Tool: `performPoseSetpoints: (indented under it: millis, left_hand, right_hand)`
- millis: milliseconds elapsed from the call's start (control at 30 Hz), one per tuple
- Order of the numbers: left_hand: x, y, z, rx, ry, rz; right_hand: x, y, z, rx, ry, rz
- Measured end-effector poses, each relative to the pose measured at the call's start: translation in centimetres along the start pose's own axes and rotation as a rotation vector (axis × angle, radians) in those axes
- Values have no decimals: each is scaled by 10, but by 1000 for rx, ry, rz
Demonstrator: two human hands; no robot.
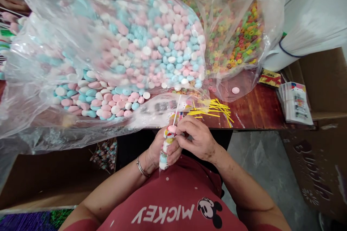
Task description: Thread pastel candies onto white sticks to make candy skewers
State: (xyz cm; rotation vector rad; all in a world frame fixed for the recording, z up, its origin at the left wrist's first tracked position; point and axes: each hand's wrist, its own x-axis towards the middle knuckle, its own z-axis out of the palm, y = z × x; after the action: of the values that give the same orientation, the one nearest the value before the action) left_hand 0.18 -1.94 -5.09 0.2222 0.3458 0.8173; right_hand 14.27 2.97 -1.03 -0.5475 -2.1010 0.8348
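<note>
My left hand (pixel 159 149) is wrapped round a narrow clear packet of candies (pixel 163 158), held close to my shirt. White, blue, pink and yellowish pieces show through it, and a white stick (pixel 177 110) rises from its top. My right hand (pixel 193 137) is at the packet's upper end, thumb and fingers pinched together beside the pink piece; what they hold, if anything, is too small to tell. Yellow twist ties (pixel 217 108) lie on the table just beyond my right hand.
A large bag of pastel candies (pixel 121 43) and a bag of ring candies (pixel 235 36) cover much of the table (pixel 260 112). Stacked printed packets (pixel 296 104) sit right. Open boxes (pixel 54 177) stand below. Another person's hand (pixel 12 1) shows top left.
</note>
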Motion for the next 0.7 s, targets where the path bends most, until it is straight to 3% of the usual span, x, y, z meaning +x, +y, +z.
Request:
performPoseSetpoints:
  millis: [267,467,600,700]
  left_hand:
    - [-3,1,-6,28,-125,-166]
    - [-2,3,-7,-3,-130,-196]
    - [0,2,-3,70,-30,-107]
    - [-1,1,4,207,183,65]
  right_hand:
    - [1,-1,0,-14,-5,-26]
    - [2,-3,1,-68,-37,-29]
    - [2,-3,5,-233,-50,-82]
    - [3,-3,5,-287,-34,-121]
